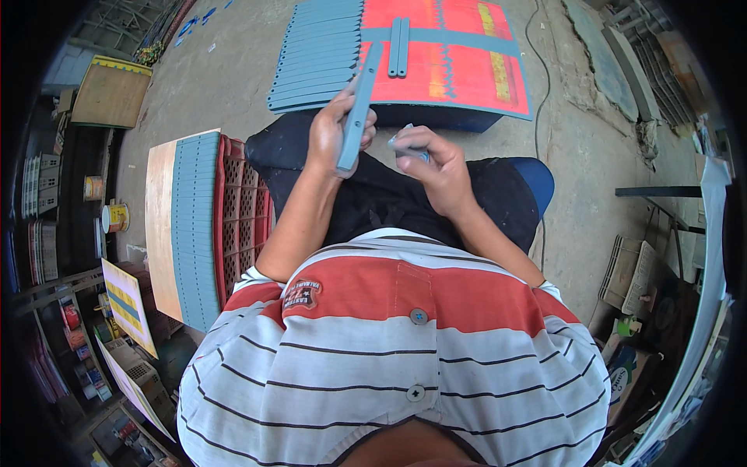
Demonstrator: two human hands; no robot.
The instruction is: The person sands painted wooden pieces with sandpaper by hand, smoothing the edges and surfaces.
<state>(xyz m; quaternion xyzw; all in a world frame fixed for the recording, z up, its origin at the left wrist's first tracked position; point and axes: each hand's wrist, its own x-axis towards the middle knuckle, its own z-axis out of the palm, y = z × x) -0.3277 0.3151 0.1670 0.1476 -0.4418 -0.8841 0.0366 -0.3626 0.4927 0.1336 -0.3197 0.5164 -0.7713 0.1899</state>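
My left hand [325,140] is closed around a long blue-grey strip [359,109] with small holes along its face, tilted up and away from me above my lap. To its right, my right hand [443,171] pinches a small grey folded piece [418,153], apart from the strip; its material I cannot make out. Beyond my hands lies a pink-red board [478,74] with a blue-grey band and paint marks. Many similar strips [311,58] lie side by side over its left part. Two more strips [398,48] lie together near its middle.
At my left, a red plastic crate [240,179] stands beside a wooden panel [159,218] carrying a row of blue-grey strips [194,210]. Paint buckets [116,218] and shelves are farther left. A dark cable [536,132] runs along the concrete floor [572,187] at right.
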